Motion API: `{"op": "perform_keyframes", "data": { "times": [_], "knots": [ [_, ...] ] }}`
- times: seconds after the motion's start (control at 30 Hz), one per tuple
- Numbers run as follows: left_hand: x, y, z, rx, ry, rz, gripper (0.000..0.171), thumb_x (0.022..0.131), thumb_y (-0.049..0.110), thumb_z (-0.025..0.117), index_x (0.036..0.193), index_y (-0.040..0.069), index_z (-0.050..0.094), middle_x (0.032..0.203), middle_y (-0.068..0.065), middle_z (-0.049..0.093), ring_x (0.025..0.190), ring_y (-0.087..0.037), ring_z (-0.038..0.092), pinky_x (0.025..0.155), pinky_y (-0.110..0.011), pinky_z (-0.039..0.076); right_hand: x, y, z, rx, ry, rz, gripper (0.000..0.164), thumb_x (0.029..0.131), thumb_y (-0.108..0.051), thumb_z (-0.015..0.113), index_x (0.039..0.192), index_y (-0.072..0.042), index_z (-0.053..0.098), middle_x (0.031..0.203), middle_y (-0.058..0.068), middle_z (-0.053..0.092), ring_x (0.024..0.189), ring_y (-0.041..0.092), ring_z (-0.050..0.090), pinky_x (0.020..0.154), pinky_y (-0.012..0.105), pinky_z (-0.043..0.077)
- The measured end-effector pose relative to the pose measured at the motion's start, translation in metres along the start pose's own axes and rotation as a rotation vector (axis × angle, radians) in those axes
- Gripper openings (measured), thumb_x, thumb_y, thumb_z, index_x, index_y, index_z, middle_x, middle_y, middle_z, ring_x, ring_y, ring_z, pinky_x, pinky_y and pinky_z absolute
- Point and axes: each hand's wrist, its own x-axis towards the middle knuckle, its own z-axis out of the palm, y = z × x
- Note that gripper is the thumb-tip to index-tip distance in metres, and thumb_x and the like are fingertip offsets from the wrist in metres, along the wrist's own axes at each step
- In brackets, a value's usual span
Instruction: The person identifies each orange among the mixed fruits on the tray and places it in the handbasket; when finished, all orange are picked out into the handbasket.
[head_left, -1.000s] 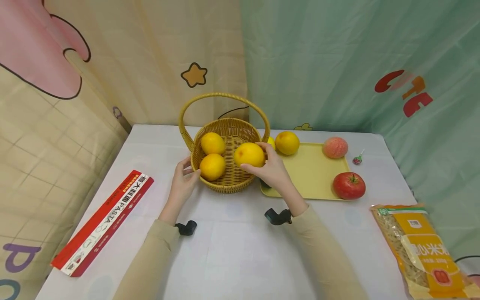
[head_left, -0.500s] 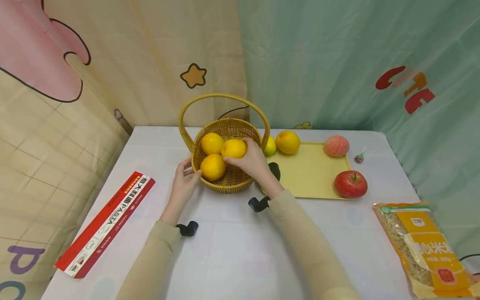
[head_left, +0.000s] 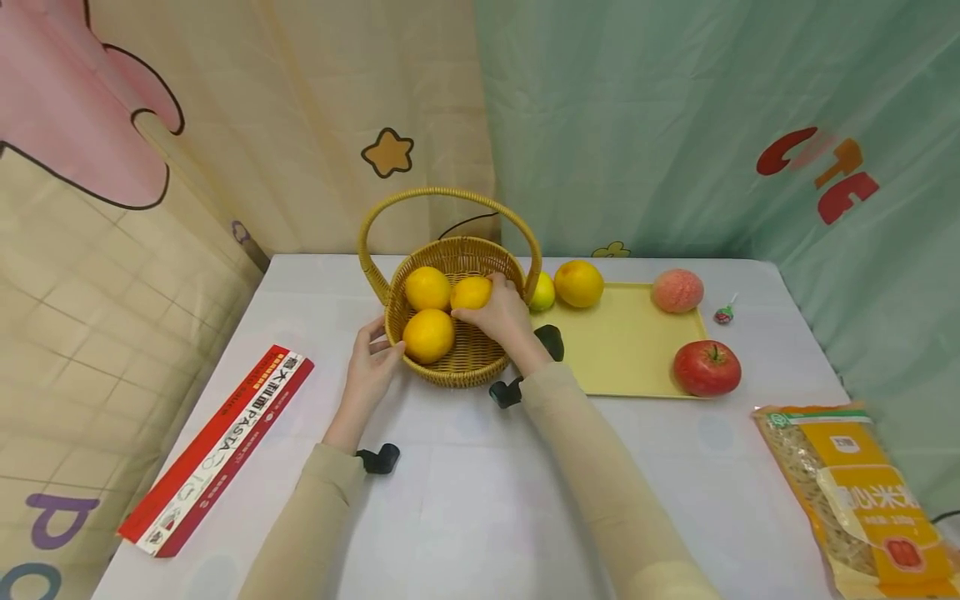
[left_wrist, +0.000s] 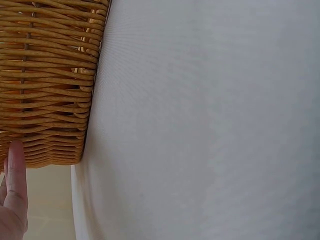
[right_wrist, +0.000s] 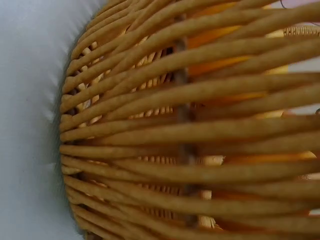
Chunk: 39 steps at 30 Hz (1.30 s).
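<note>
A round wicker basket [head_left: 468,377] with a tall arched handle stands at the back of the table. Inside, on its left, lie two yellow oranges, a rear orange [head_left: 427,289] and a front orange [head_left: 429,336]. My right hand [head_left: 504,318] reaches in over the near right rim and holds a third orange [head_left: 471,293] beside them, thumb in front and fingers behind. My left hand [head_left: 371,362] rests against the basket's outer left wall. In the left wrist view, one straight finger [left_wrist: 17,172] touches the weave. The right wrist view is filled by the basket's wall [right_wrist: 150,130].
A yellow tray [head_left: 626,350] right of the basket has another orange [head_left: 579,283], a yellow-green fruit [head_left: 543,293], a dark green object [head_left: 551,342], a peach [head_left: 677,290] and a red apple [head_left: 707,367] on or beside it. A lollipop [head_left: 724,314], pasta box [head_left: 217,450] and pasta bag [head_left: 855,492] lie farther out.
My right hand has carried the orange left and down into the basket, beside the other two. Over the last half second it has shifted only slightly. My left hand stays against the basket.
</note>
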Motion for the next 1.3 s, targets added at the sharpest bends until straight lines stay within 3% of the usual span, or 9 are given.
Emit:
{"op": "perform_keyframes", "data": {
  "times": [0.47, 0.8, 1.03, 1.3],
  "knots": [
    [-0.001, -0.001, 0.001, 0.012, -0.003, -0.011, 0.062, 0.099, 0.021, 0.058, 0.153, 0.014, 0.029, 0.149, -0.012, 0.039, 0.126, -0.029, 0.047, 0.098, -0.044, 0.049, 0.004, 0.003, 0.006, -0.044, -0.040, 0.005, 0.086, 0.084, -0.042, 0.076, 0.146, -0.001, 0.032, 0.140, 0.026, 0.040, 0.121, 0.038, 0.055, 0.105, 0.047, 0.046],
    [0.000, -0.001, -0.001, 0.006, -0.001, -0.001, 0.062, 0.099, 0.020, 0.057, 0.153, 0.012, 0.028, 0.149, -0.013, 0.039, 0.126, -0.030, 0.047, 0.100, -0.044, 0.048, -0.006, 0.001, -0.002, -0.060, -0.021, -0.070, 0.082, 0.086, -0.038, 0.075, 0.148, -0.003, 0.035, 0.146, 0.024, 0.037, 0.131, 0.037, 0.048, 0.112, 0.046, 0.040],
    [0.000, 0.001, -0.001, -0.007, 0.000, 0.008, 0.062, 0.098, 0.020, 0.057, 0.153, 0.013, 0.029, 0.148, -0.013, 0.039, 0.125, -0.029, 0.047, 0.099, -0.043, 0.048, -0.035, 0.004, -0.031, 0.114, -0.014, -0.140, 0.062, 0.091, -0.033, 0.069, 0.143, -0.007, 0.046, 0.146, 0.016, 0.044, 0.134, 0.032, 0.045, 0.112, 0.046, 0.039],
    [-0.001, 0.000, 0.000, -0.010, 0.005, -0.004, 0.062, 0.098, 0.020, 0.058, 0.153, 0.013, 0.029, 0.149, -0.012, 0.039, 0.125, -0.029, 0.047, 0.097, -0.043, 0.049, -0.059, 0.037, -0.073, 0.344, 0.034, -0.191, 0.043, 0.091, -0.021, 0.071, 0.128, -0.003, 0.060, 0.129, 0.018, 0.061, 0.121, 0.032, 0.059, 0.102, 0.044, 0.050]
  ]
}}
